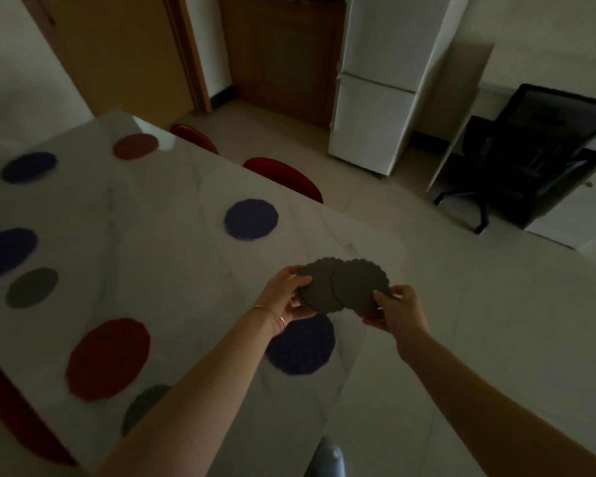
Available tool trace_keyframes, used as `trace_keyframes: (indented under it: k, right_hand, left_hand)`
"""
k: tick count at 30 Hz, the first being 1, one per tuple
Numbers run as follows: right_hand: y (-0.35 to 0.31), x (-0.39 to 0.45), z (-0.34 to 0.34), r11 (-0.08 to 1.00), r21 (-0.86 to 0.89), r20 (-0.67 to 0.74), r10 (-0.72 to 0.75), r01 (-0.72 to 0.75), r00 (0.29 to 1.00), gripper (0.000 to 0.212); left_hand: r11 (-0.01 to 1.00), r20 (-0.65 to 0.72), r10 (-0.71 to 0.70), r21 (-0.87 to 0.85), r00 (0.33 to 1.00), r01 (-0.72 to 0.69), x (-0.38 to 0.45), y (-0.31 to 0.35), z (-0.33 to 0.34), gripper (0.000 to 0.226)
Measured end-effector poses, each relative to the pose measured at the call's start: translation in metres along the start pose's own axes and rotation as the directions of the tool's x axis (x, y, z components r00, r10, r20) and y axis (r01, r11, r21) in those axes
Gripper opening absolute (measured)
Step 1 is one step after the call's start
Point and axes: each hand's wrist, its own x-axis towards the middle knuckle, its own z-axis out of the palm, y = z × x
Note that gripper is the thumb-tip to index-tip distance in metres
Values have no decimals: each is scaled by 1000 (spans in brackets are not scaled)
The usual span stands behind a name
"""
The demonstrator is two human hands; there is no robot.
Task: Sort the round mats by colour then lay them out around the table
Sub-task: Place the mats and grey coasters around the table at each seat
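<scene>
Above the near right corner of the white marble table (172,242) I hold grey round mats with scalloped edges. My left hand (286,297) grips one grey mat (319,287); my right hand (398,309) grips a second grey mat (360,285) that overlaps it. Under my hands a blue mat (301,346) lies on the table. Other blue mats (251,219) (28,166) (6,253), red mats (108,358) (135,146) and grey mats (31,287) (145,406) lie spread over the top.
Red chairs (284,177) (193,137) stand tucked at the table's far side, another red seat (18,418) at the near left. A white fridge (375,98), a black office chair (530,156) and wooden doors (283,56) line the room. Pale floor tiles stretch to the right.
</scene>
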Motion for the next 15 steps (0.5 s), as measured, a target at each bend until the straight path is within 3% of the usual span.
trace_keyframes:
  k: [6,9,12,15]
  right_hand:
    - [-39,59,8,999,-25,64,-24,25,998,22]
    - [-44,82,17,999,-14,43,32,-32,999,21]
    - [-43,103,27,990,-138,74,22,-12,997,22]
    - [-38,122,40,931,-342,221,-49,124,974,21]
  left_hand:
    - [996,-124,8,-82,992,-18,30,19,-2,21]
    - [989,-217,-5,-147,976,-28,32,19,-8,18]
    - [979,-319,-32,-203,947,-36,30,13,-16,14]
    - [961,-404,-49,-270,913,-68,26,7,-19,16]
